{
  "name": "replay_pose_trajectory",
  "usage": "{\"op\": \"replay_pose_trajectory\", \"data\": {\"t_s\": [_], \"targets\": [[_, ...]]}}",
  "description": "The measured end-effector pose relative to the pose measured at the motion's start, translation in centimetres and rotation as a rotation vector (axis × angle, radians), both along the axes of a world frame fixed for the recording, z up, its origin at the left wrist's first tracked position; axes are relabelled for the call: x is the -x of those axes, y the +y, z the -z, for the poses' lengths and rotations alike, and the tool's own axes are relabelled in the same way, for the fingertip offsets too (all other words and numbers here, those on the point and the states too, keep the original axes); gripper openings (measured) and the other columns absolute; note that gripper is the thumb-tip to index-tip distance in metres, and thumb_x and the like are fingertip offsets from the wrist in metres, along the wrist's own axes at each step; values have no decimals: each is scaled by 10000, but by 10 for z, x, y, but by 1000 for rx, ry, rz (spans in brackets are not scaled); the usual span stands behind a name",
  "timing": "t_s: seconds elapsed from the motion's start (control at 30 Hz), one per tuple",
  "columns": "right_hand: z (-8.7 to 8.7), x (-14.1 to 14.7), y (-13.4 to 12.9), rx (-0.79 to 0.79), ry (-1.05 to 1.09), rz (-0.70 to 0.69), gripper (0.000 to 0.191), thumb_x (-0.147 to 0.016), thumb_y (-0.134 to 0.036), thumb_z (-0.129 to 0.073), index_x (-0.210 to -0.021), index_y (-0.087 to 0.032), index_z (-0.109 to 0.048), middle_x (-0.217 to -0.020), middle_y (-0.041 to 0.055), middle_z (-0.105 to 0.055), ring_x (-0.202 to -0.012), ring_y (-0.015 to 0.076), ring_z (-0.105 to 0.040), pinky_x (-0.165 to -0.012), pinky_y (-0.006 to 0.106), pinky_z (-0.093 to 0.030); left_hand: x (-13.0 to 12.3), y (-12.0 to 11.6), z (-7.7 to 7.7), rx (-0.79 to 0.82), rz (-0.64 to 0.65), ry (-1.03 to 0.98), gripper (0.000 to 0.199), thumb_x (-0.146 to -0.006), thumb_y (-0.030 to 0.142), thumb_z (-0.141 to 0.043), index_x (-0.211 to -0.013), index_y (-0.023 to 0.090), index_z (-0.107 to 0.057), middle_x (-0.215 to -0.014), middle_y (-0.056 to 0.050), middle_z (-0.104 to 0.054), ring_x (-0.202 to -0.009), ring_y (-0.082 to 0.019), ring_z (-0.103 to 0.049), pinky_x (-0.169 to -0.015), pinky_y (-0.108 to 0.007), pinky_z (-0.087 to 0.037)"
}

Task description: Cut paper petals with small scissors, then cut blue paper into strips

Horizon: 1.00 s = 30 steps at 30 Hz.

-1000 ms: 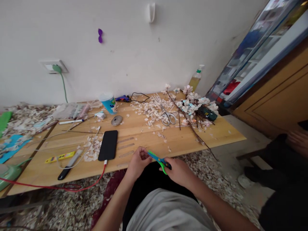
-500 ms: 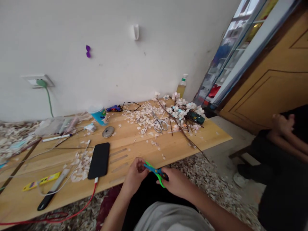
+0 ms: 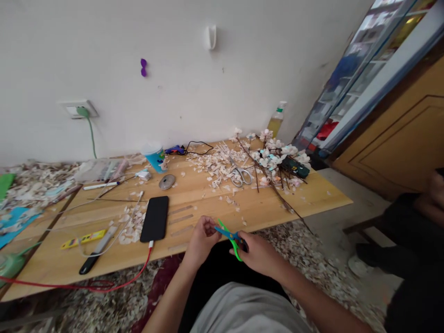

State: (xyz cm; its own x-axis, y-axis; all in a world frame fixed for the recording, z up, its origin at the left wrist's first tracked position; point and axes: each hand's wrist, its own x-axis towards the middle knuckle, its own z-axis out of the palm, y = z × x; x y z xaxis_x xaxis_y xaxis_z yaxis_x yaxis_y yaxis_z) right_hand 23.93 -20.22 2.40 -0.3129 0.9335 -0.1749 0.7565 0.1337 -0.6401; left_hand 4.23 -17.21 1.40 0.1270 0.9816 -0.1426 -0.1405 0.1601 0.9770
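— Where could a hand pass, please?
— Right of the black rectangular phone (image 3: 154,219), the light-brown wooden tabletop (image 3: 197,199) is mostly bare and offers a low passage.
— And nearer the body, on that side?
— There the plastic green-and-blue scissors (image 3: 231,237), blades apart, occupy the gap between left hand (image 3: 203,237) and right hand (image 3: 255,250).
— Behind the phone?
— A flat round grey disc (image 3: 167,181), then a tall blue cup (image 3: 156,160), block it.
— Left of it?
— A thin white cable (image 3: 136,206) loops across a black-handled grey knife (image 3: 103,242).
— Far right of it?
— White-flowered brown branches (image 3: 272,157) obstruct.
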Motion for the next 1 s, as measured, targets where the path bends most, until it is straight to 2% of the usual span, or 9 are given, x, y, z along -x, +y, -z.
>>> {"op": "replay_pose_trajectory", "data": {"t_s": [0.23,0.4,0.57,0.83,0.93,1.0], "targets": [[-1,-4,4,-18,-98,-18,191,-829,-393,-645,-790,-206,-628,-741,26,-685,-692,179,-611,-580,248,-297,3,1,2,5,15,63,306,-637,172,-736,-783,187,-467,-683,44,-567,-626,-89,-531,-613,-221,-417],[4,-3,5,-21,-65,22,207,-845,-389,-626,-766,-201,-659,-730,36,-700,-684,188,-623,-590,249,-329,-2,-2,2,95,-11,-101,327,-639,217,-762,-831,175,-501,-714,34,-586,-656,-97,-548,-661,-247,-456],[8,0,5,24,103,121,239,-887,-398,-551,-864,-190,-667,-784,50,-712,-705,190,-633,-612,248,-385,-6,-6,6,144,-98,-219,360,-646,273,-796,-846,169,-515,-732,38,-588,-642,-84,-552,-697,-255,-467],[3,-1,1,19,14,-2,187,-802,-386,-654,-795,-201,-622,-727,25,-676,-661,166,-593,-593,241,-349,-1,-3,6,22,33,-27,373,-653,248,-774,-863,197,-471,-753,25,-617,-701,-115,-597,-700,-256,-468],[3,-5,2,39,134,92,247,-837,-423,-603,-738,-198,-631,-705,45,-680,-668,189,-611,-615,261,-406,2,-5,6,-24,80,82,307,-694,238,-746,-850,195,-485,-743,18,-609,-680,-109,-576,-670,-238,-447],[5,-13,-3,-33,342,255,275,-871,-447,-545,-786,-199,-627,-752,64,-685,-707,205,-627,-654,286,-461,-5,-11,8,-29,119,119,265,-717,259,-731,-828,193,-500,-735,7,-606,-661,-116,-567,-650,-243,-446]]}}
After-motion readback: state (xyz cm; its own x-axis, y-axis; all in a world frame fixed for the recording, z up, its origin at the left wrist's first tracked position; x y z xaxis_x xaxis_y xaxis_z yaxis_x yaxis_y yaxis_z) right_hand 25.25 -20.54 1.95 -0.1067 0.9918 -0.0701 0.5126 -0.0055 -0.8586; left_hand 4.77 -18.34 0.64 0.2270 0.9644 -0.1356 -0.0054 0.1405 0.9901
